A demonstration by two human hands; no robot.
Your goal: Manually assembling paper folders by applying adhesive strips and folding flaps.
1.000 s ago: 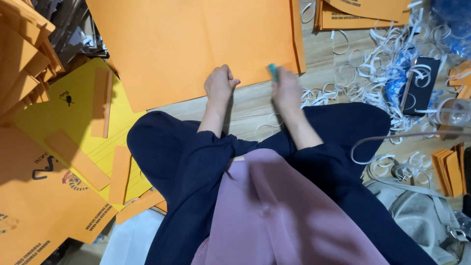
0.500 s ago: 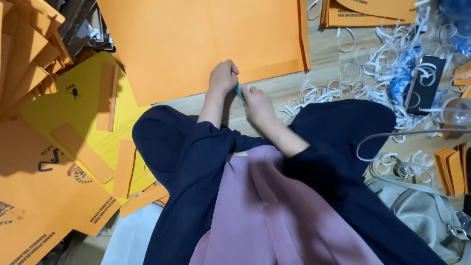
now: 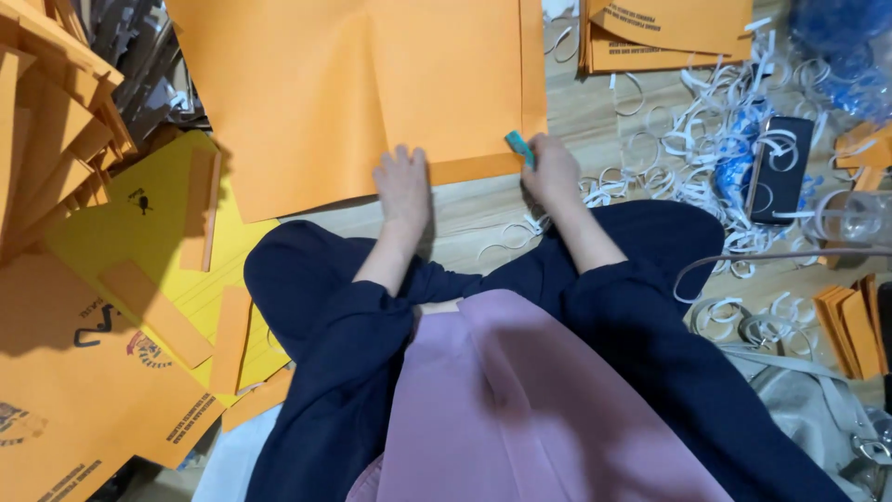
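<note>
At far left, yellow and orange paper sheets (image 3: 139,279) are lying heaped. At upper centre, we are pressing our left hand (image 3: 402,186) flat, fingers spread, on the large orange sheet (image 3: 353,84); our right hand (image 3: 550,170) is closing around a small teal tool (image 3: 519,147) at its lower edge. White paper strips (image 3: 688,158) are littering the right.
</note>
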